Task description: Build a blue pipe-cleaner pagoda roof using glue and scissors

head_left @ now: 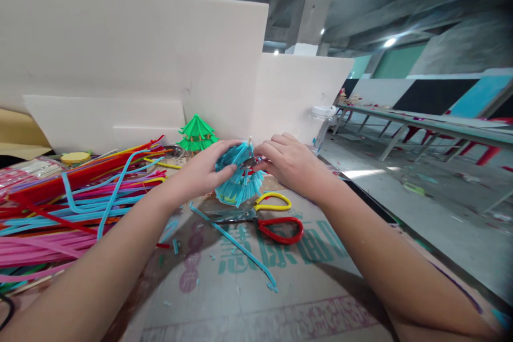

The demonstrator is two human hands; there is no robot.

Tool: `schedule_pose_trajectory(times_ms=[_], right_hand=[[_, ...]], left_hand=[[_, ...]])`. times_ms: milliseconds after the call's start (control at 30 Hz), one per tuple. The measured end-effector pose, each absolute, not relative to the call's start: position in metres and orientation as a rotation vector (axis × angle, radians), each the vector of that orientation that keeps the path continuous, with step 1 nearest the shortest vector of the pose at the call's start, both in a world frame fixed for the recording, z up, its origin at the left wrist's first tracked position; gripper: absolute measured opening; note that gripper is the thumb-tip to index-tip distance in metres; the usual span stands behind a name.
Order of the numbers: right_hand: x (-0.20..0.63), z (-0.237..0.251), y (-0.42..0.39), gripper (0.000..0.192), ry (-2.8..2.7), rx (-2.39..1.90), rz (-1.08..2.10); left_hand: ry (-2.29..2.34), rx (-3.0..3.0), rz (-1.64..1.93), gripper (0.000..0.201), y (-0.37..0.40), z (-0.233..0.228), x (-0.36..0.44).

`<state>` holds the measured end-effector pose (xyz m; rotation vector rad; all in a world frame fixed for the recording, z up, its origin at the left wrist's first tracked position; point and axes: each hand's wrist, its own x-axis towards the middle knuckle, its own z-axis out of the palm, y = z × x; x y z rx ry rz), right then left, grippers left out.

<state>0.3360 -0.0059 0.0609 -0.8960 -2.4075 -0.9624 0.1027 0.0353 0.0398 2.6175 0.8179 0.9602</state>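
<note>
A blue tiered tree made of pipe cleaners point(239, 188) is held upright over the cardboard, a pale stick tip showing at its top. My left hand point(218, 165) is closed around its upper tier from the left. On its right side, my right hand point(282, 160) pinches at the middle between the tiers; a small red bit shows near the fingertips, too small to name. Scissors point(256, 215) with one yellow and one red handle lie just below the tree. A loose blue pipe cleaner point(240, 248) rests in front of the scissors.
Many coloured pipe cleaners point(80, 208) are heaped at the left. A green tiered tree point(196, 133) stands behind my left hand. A clear jar with a white lid point(320, 123) is at the back right, near the table edge. White boards point(160, 53) rise behind.
</note>
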Motion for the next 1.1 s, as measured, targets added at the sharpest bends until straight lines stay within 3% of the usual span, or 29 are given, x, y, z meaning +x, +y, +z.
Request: schedule_pose_trajectory(times_ms=[1100], right_hand=[[0.3372,0.0631,-0.0053,0.022,-2.363,-0.842,-0.879]], left_hand=[[0.815,2.628,0.949,0.055,0.0344,0.0405,0.1019]])
